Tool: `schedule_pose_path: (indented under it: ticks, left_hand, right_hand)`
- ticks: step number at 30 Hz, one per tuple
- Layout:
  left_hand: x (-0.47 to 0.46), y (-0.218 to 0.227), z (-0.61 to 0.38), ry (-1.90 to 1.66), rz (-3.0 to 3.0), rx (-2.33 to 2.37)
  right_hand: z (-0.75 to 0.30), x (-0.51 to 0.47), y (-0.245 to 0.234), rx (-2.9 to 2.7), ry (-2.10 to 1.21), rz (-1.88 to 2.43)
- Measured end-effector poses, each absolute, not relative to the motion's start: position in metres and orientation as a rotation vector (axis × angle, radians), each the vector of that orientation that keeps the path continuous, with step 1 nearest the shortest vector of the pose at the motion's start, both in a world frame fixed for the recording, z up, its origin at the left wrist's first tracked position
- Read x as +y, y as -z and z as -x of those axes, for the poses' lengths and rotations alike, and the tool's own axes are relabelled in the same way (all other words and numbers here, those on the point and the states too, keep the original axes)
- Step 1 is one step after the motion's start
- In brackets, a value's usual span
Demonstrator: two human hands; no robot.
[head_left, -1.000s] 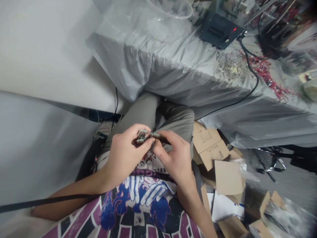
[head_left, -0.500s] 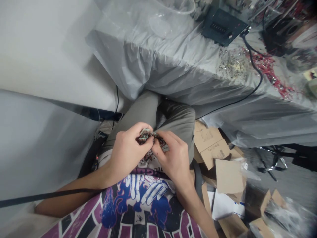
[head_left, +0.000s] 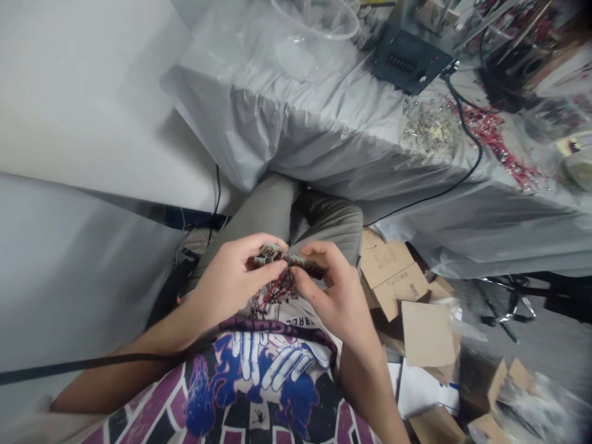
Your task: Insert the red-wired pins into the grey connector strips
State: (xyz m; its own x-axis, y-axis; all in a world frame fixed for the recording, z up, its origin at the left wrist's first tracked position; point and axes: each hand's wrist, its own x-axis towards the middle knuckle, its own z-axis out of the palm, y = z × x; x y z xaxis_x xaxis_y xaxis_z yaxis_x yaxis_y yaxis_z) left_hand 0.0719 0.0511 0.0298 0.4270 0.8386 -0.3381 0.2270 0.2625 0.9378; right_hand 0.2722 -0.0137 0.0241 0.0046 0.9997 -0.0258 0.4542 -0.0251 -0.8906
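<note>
While it's being held up over the lap, a strip of small connectors (head_left: 289, 258) is pinched between both hands, its long axis running roughly side to side and dipping a bit toward the right. A tangle of red and black wires (head_left: 277, 295) hangs off it toward the printed T-shirt (head_left: 263, 370). The left hand (head_left: 235, 277) is clenched on the strip's left end, fingers curled over the top, with the forearm coming in low from the left. The right hand (head_left: 335, 290) is grasping the other end by the fingertips, with the forearm rising from below. Exact parts are too small to make out, tbh. Grey trousers (head_left: 328, 225) are just behind, and beyond the knees a table (head_left: 324, 123) draped in grey plastic sheeting is seen, carrying a dark control box (head_left: 411, 61) and a black cable (head_left: 472, 148). Cardboard pieces (head_left: 428, 333) are heaped on the floor (head_left: 546, 345) to the right.
</note>
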Motion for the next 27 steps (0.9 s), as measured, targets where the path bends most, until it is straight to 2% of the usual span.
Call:
schedule_pose_path:
  ticks: [12,19,27]
  left_hand:
    - [0.052,-0.024,-0.073,-0.495,-1.27,1.101]
    - [0.038,-0.026,-0.079,-0.59,-1.545,1.275]
    - [0.039,-0.028,-0.078,-0.596,-1.496,1.265]
  right_hand:
    - [-0.281,-0.019,-0.044,-1.856,-0.971,1.556]
    - [-0.27,-0.017,-0.043,-1.82,-0.897,1.558]
    - [-0.279,-0.012,-0.035,-1.716,-1.02,1.536]
